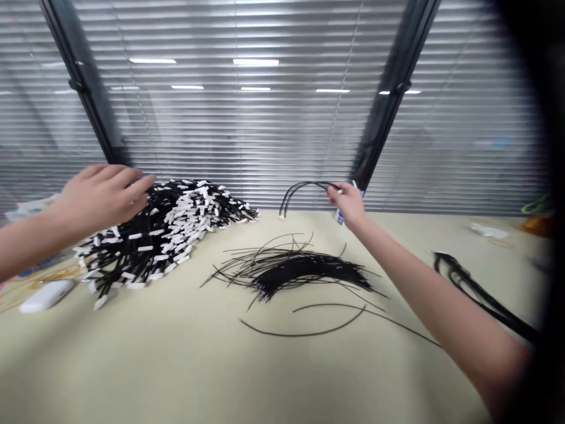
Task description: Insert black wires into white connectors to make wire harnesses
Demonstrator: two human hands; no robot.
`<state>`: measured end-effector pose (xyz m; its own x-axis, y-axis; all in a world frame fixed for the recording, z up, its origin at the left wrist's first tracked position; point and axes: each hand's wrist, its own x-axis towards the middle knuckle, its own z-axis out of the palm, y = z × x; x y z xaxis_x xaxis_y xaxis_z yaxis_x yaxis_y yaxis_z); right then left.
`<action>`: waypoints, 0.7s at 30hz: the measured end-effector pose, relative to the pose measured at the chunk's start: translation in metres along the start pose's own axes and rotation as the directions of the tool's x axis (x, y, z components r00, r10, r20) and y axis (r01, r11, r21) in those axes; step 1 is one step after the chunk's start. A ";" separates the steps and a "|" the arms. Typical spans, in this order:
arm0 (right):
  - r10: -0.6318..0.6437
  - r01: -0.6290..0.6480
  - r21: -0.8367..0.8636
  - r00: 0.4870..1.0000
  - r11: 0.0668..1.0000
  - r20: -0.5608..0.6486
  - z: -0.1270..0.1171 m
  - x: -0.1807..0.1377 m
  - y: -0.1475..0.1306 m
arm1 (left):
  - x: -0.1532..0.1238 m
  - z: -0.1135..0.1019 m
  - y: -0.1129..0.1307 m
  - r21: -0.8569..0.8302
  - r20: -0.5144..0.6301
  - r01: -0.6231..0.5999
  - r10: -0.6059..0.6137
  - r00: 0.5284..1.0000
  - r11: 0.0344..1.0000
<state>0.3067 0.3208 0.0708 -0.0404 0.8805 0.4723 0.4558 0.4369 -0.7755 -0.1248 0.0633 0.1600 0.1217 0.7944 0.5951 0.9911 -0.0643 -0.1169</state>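
Note:
My right hand (pixel 349 203) is closed on a few thin black cables (pixel 304 184), which arc out to the left above the table with a small pale connector at their tip. Over at the left, my left hand (pixel 106 191) is held above a big heap of black cables with white connectors (pixel 176 227). Its fingers stretch forward, slightly bent, with nothing seen in them. Between the hands lies a pile of cut black wires (pixel 309 268), several straying from the bundle. Two loose wires (pixel 300 335) lie in front of it.
A white rounded case (pixel 47 295) lies at the left, near yellowish bands (pixel 53 275). On the right sits a looped bundle of thicker black cable (pixel 481 294), with a small white item (pixel 487 230) behind it. Window blinds (pixel 265 118) rise behind the table (pixel 185 365).

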 end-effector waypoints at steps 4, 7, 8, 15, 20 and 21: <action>0.006 -0.045 0.337 0.993 0.941 0.115 -0.019 -0.046 -0.039 | -0.023 0.008 0.061 0.261 0.099 -0.134 0.112 0.989 0.956; 0.057 -0.185 0.449 0.957 0.874 0.284 -0.030 -0.109 -0.061 | -0.052 0.021 0.093 -0.027 0.074 -0.104 0.106 0.992 0.994; 0.087 -0.240 0.456 0.940 0.857 0.331 -0.032 -0.133 -0.065 | -0.065 0.026 0.102 -0.137 0.076 -0.087 0.097 0.992 0.987; 0.434 -0.734 0.223 0.586 0.641 0.685 -0.046 -0.270 -0.055 | -0.143 0.048 0.145 -0.511 0.279 -0.287 0.472 0.836 0.810; 0.119 0.009 -0.199 0.778 0.980 0.617 -0.066 -0.292 -0.024 | -0.149 0.046 0.150 -0.616 0.354 -0.247 0.543 0.761 0.748; 0.021 0.186 -0.297 0.817 0.936 0.577 -0.069 -0.291 -0.019 | -0.149 0.046 0.149 -0.624 0.345 -0.242 0.540 0.768 0.743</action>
<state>0.3711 0.0436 -0.0227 -0.5365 0.8341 0.1280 0.6836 0.5186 -0.5136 0.0020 -0.0367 0.0180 0.6097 0.7835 0.1197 0.7407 -0.6170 0.2657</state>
